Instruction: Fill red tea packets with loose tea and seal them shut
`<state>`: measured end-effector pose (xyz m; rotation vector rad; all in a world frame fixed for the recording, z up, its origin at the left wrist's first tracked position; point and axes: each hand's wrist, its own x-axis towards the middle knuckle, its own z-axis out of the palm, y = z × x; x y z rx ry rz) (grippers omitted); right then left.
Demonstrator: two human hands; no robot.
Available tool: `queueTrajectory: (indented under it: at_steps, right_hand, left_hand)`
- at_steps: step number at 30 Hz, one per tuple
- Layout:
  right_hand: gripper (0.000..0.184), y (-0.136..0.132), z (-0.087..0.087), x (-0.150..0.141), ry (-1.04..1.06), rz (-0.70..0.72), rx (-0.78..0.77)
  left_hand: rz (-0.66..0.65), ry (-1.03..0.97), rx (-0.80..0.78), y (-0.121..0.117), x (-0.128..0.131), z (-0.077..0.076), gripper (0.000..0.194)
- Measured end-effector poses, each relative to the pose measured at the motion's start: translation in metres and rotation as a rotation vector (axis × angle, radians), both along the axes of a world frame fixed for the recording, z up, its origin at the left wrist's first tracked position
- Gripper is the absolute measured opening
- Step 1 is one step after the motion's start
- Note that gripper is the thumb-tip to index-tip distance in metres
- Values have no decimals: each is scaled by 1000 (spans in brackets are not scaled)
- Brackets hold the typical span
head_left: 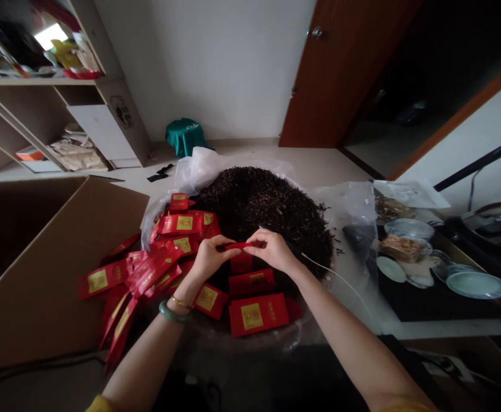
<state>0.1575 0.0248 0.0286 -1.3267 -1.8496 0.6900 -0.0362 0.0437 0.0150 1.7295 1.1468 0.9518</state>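
Note:
Pinched between the fingertips of my left hand (210,256) and my right hand (273,250) is the top edge of a small red packet (239,246). Both hands are closed, one at each end of that edge. Behind them rises a heap of dark, dry, tea-like leaves (271,200) in a clear plastic liner (197,166). A pile of red packets with gold labels (154,266) spreads to the left of my left hand. Several more lie below my hands, among them a flat red packet (259,315) nearest me.
An open cardboard box (62,252) stands at the left. On the right, a dark tray (409,303) bears glass dishes and lids (477,283). A thin white cable (340,277) crosses beside my right forearm. A teal cloth-covered object (185,136) sits by the wall.

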Motion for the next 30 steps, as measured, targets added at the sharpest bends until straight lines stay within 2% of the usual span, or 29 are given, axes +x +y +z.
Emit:
queueTrajectory:
  at_steps: [3,6,10,11,14,17,19,21,25,27,30]
  right_hand:
    - [11,1,0,1,27,-14,-39]
    - [10,1,-4,0,54,-44,-55]
    - [14,-5,-9,1,100,-55,-70]
    - [18,-8,-9,2,101,-44,-59]
    - [20,-15,-1,5,63,-6,30]
    - [24,-13,16,10,-110,51,62]
    - [24,-6,30,14,-252,143,-43]
    - [28,2,43,17,-334,273,-211]
    - [33,15,55,18,-318,482,-549]
    - [30,17,51,15,-251,490,-599]
    - [23,15,36,9,-158,390,-519]
  left_hand:
    - [-18,-41,-30,0,2,0,32]
    - [18,-6,16,-1,5,-4,36]
    - [-8,143,57,-2,9,-17,65]
    - [-21,192,55,-3,9,-20,65]
    - [-70,297,46,-5,12,-26,48]
    - [-134,320,56,-8,15,-23,40]
    - [-160,304,53,-10,15,-18,41]
    - [-188,242,18,-11,14,-12,47]
    - [-226,22,-128,-7,11,-8,63]
    - [-238,-66,-207,-4,10,-10,69]
    - [-243,-123,-244,-2,10,-13,71]
